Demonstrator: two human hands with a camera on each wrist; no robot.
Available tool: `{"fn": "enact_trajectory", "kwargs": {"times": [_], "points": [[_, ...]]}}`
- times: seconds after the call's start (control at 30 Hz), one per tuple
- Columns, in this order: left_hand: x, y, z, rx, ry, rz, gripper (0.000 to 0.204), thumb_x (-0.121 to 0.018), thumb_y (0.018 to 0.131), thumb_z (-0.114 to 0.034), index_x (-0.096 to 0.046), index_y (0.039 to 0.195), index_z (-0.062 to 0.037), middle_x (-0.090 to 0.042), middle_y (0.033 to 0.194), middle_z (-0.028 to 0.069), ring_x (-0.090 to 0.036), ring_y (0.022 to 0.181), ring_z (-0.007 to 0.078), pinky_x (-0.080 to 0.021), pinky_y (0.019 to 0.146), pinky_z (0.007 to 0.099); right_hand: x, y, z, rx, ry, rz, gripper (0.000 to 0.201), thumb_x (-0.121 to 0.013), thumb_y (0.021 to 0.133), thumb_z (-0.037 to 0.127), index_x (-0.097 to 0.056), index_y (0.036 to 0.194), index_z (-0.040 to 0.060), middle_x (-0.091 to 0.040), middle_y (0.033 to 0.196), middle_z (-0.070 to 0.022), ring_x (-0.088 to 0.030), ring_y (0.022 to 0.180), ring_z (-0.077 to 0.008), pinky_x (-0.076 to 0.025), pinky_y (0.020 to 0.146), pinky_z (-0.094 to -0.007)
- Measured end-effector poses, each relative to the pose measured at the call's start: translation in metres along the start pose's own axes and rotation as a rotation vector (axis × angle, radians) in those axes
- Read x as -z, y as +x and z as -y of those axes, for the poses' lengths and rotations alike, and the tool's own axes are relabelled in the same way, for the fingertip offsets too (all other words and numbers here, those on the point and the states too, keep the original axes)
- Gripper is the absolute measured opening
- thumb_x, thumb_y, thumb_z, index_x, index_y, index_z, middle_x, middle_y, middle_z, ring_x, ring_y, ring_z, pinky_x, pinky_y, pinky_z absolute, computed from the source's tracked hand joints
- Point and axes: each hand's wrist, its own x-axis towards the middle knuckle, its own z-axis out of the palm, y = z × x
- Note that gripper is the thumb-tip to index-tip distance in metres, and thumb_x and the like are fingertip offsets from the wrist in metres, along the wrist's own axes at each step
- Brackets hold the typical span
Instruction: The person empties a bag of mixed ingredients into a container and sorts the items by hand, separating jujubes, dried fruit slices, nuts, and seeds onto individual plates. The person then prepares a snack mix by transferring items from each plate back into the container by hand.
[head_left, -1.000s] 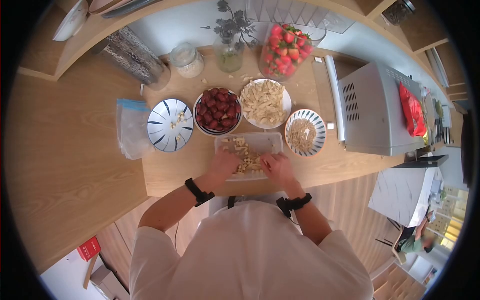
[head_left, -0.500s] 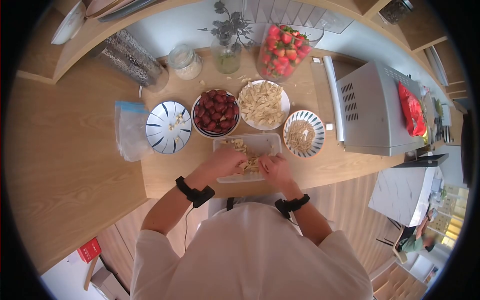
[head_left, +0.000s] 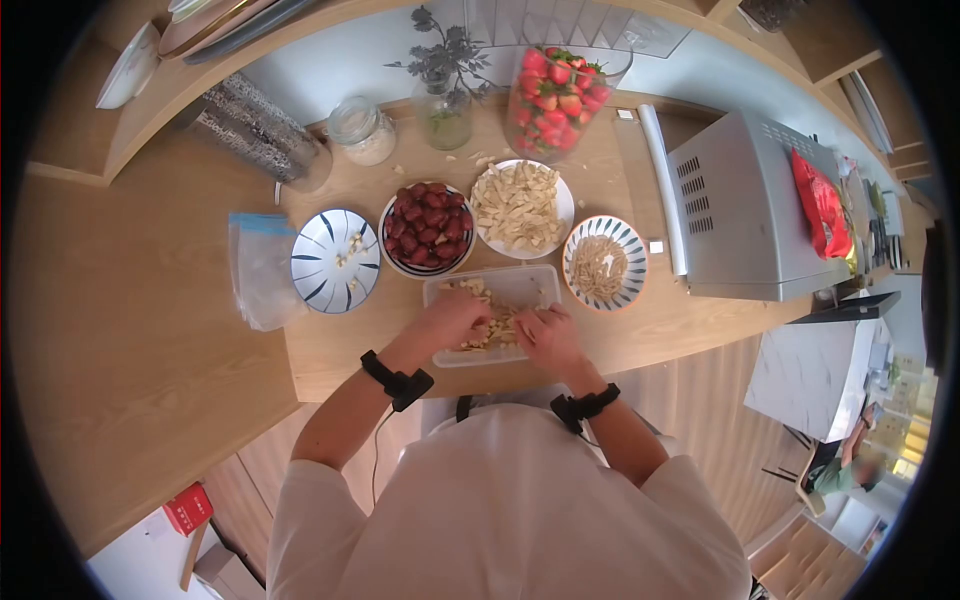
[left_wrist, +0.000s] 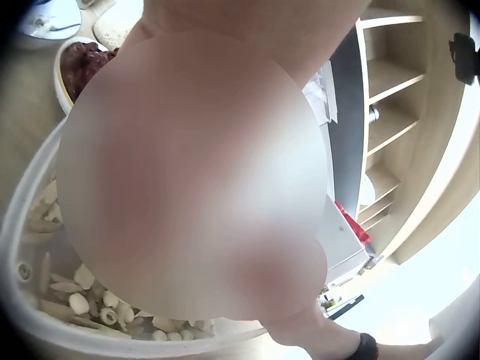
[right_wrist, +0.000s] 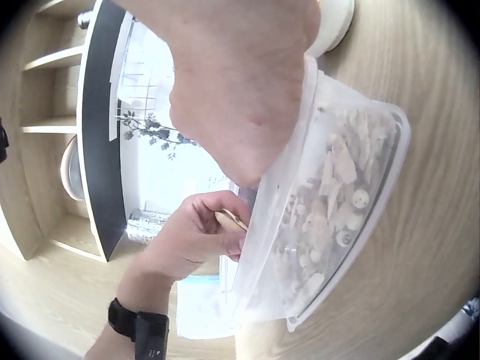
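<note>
Clearly, the left hand (right_wrist: 196, 234) has a narrow grip, its thumb and bent fingers pinching a pale piece (right_wrist: 232, 220). Seen from the right wrist, that piece's long axis slants down to the right, its lower end pointing toward the wall of the clear box (head_left: 428, 290). Just across from this grip is the right hand (head_left: 551, 338), its fingers curled over the box (whether they hold anything I cannot tell, since the tips are hidden). Under both hands, more pale pieces (right_wrist: 330, 214) lie in the box, long strips pointing several ways among small rounds, some with a hole. The box's own long axis runs from the left hand's side to the right's, across the person's front.

Farther out on the bench (head_left: 650, 335), beyond the grip, stand a bowl of dark red fruit (head_left: 428, 228) and, next to it, a plate of pale strips (head_left: 522, 205). Just beyond the right hand is a bowl of thin strips (head_left: 600, 268); out past the left, a striped plate (head_left: 325, 275) with a few bits, then clear bags (head_left: 262, 280). Farthest beyond the grip come strawberries (head_left: 560, 105).
</note>
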Motion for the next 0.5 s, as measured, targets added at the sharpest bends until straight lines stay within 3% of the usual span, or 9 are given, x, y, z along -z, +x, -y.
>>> {"fn": "enact_trajectory", "kwargs": {"times": [0.07, 0.13, 0.23, 0.37, 0.43, 0.47, 0.5], "points": [[0.0, 0.001, 0.002, -0.008, 0.095, 0.043, 0.021, -0.076, 0.074, -0.021, -0.068, 0.09, -0.0093, -0.067, 0.078, 0.0115, -0.065, 0.08, 0.0337, -0.05, 0.071, 0.0439, 0.0, 0.001, 0.0, -0.007, -0.007, -0.011, 0.007, -0.066, 0.082, 0.012, -0.059, 0.084, 0.0105, -0.065, 0.07, -0.0072, -0.062, 0.06, -0.0271, -0.047, 0.064, -0.0379], [-0.004, -0.004, 0.004, 0.017, 0.036, -0.174, 0.024, -0.076, 0.075, -0.023, -0.067, 0.093, -0.0096, -0.067, 0.08, 0.0122, -0.065, 0.08, 0.0343, -0.05, 0.07, 0.0444, 0.001, 0.001, 0.002, -0.012, -0.008, -0.023, 0.007, -0.066, 0.082, 0.012, -0.059, 0.084, 0.0106, -0.064, 0.069, -0.0072, -0.062, 0.06, -0.0271, -0.047, 0.064, -0.0376], [-0.009, -0.004, 0.013, -0.067, 0.06, -0.223, 0.028, -0.077, 0.075, -0.023, -0.067, 0.097, -0.0089, -0.067, 0.081, 0.0137, -0.065, 0.08, 0.0343, -0.049, 0.069, 0.0446, 0.0, 0.001, 0.002, -0.008, -0.004, -0.029, 0.007, -0.066, 0.082, 0.012, -0.059, 0.084, 0.0108, -0.064, 0.069, -0.0071, -0.062, 0.059, -0.0272, -0.047, 0.065, -0.0373], [0.001, -0.004, 0.009, -0.017, -0.1, -0.148, 0.031, -0.077, 0.075, -0.022, -0.067, 0.1, -0.0073, -0.067, 0.081, 0.015, -0.064, 0.076, 0.0336, -0.05, 0.067, 0.042, -0.001, 0.001, 0.002, -0.023, -0.003, -0.03, 0.006, -0.065, 0.082, 0.013, -0.059, 0.084, 0.0112, -0.063, 0.068, -0.0067, -0.062, 0.059, -0.027, -0.047, 0.065, -0.0372], [0.007, -0.003, 0.004, 0.106, -0.242, -0.073, 0.033, -0.079, 0.075, -0.022, -0.067, 0.1, -0.0051, -0.069, 0.083, 0.0128, -0.065, 0.072, 0.0254, -0.05, 0.067, 0.0357, -0.002, 0.001, 0.002, -0.029, -0.004, -0.033, 0.007, -0.065, 0.082, 0.013, -0.059, 0.084, 0.0113, -0.063, 0.067, -0.0066, -0.062, 0.059, -0.027, -0.047, 0.065, -0.0374], [0.007, -0.003, 0.003, 0.105, -0.239, -0.071, 0.033, -0.079, 0.075, -0.022, -0.067, 0.1, -0.0051, -0.069, 0.083, 0.0128, -0.065, 0.072, 0.0254, -0.05, 0.067, 0.0357, -0.001, 0.002, 0.002, -0.029, -0.007, -0.034, 0.007, -0.066, 0.082, 0.013, -0.059, 0.084, 0.0114, -0.063, 0.067, -0.0064, -0.062, 0.059, -0.0269, -0.047, 0.065, -0.0375], [0.008, -0.002, 0.002, 0.094, -0.376, -0.043, 0.028, -0.079, 0.077, -0.02, -0.068, 0.097, -0.0036, -0.07, 0.083, 0.0094, -0.064, 0.072, 0.0184, -0.05, 0.067, 0.0321, 0.0, 0.002, 0.001, -0.03, -0.006, -0.037, 0.007, -0.066, 0.082, 0.013, -0.059, 0.084, 0.0114, -0.063, 0.067, -0.0064, -0.062, 0.059, -0.0269, -0.047, 0.065, -0.0375]]}}
